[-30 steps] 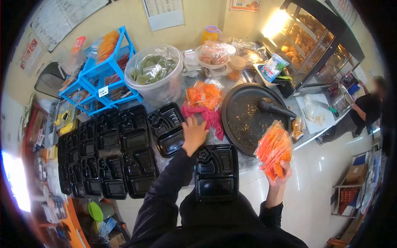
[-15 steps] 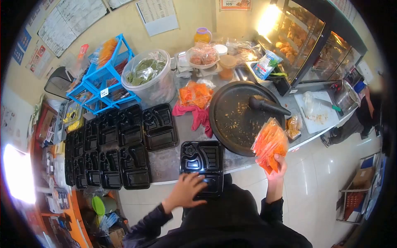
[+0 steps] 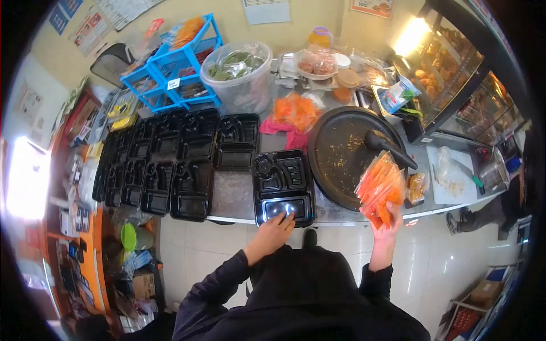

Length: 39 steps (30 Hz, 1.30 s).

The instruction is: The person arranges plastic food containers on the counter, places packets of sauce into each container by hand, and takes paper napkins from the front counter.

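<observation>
While the right hand (image 3: 388, 220) grips flat orange plastic packets (image 3: 379, 184), the left hand (image 3: 273, 233), closure unclear, perhaps steadies a rectangular black plastic tray (image 3: 280, 177)

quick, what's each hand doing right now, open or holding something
Left hand: fingers at the near edge of a black tray; whether it grips cannot be told.
Right hand: closed, holding a bunch of orange packets.

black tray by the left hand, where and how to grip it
The black compartment tray is probably best gripped by its near rim from the wearer's side: it lies flat, that rim at the edge of the counter, by the left hand.
</observation>
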Available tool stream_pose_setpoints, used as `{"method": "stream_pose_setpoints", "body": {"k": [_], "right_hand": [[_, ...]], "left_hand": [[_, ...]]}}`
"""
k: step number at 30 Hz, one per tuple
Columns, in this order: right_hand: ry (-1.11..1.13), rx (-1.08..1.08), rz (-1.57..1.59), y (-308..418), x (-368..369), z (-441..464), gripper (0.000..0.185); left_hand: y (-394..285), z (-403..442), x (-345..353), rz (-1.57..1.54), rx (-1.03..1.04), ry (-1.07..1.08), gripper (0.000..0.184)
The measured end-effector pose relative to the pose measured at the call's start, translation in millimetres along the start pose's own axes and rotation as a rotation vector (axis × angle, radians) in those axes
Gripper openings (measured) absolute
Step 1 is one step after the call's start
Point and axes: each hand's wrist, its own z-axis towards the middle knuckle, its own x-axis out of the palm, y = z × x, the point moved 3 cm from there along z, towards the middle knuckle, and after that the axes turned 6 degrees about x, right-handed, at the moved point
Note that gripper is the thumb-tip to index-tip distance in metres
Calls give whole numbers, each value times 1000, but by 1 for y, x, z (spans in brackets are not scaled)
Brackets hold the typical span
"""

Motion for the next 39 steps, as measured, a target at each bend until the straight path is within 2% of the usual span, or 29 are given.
{"method": "stream_pose_setpoints", "body": {"k": [1, 5, 6, 9, 10, 13, 17, 20, 23, 24, 28, 29, 34, 37, 39], "right_hand": [[20, 11, 10, -1, 3, 2, 62], [59, 57, 25, -2, 12, 2, 62], [65, 71, 34, -3, 11, 2, 62], [119, 98, 10, -5, 15, 4, 62], [140, 102, -9, -5, 17, 3, 62], [-45, 93, -18, -9, 14, 0, 62], [60, 146, -103, -14, -2, 3, 65], [-28, 105, -167, -19, 11, 4, 62], [5, 137, -90, -27, -1, 10, 63], [32, 158, -58, -29, -1, 13, 63], [-11, 177, -52, -40, 12, 19, 64], [21, 188, -60, -42, 17, 21, 65], [88, 245, -76, -52, 44, 30, 68], [93, 248, -100, -57, 43, 28, 69], [104, 268, -68, -57, 47, 26, 69]], "left_hand": [[-5, -1, 3, -19, -54, 33, 29], [-9, -4, -1, -212, -242, -207, 19], [-9, -2, -7, -233, -266, -257, 12], [-2, 7, -42, -350, -257, -189, 12], [2, 9, -52, -393, -238, -256, 13], [-3, 14, -102, -408, -280, -401, 13], [-14, -17, -173, -381, -403, -525, 15], [-8, -65, -184, -394, -500, -609, 17], [8, -109, -139, -511, -538, -602, 19], [11, -117, -119, -491, -485, -548, 20], [19, -133, -50, -586, -506, -383, 26], [27, -139, -36, -532, -491, -333, 28], [47, -139, -24, -130, -473, -10, 39], [44, -130, -31, 110, -429, 69, 44], [33, -112, -62, -28, -512, -19, 45]]}}
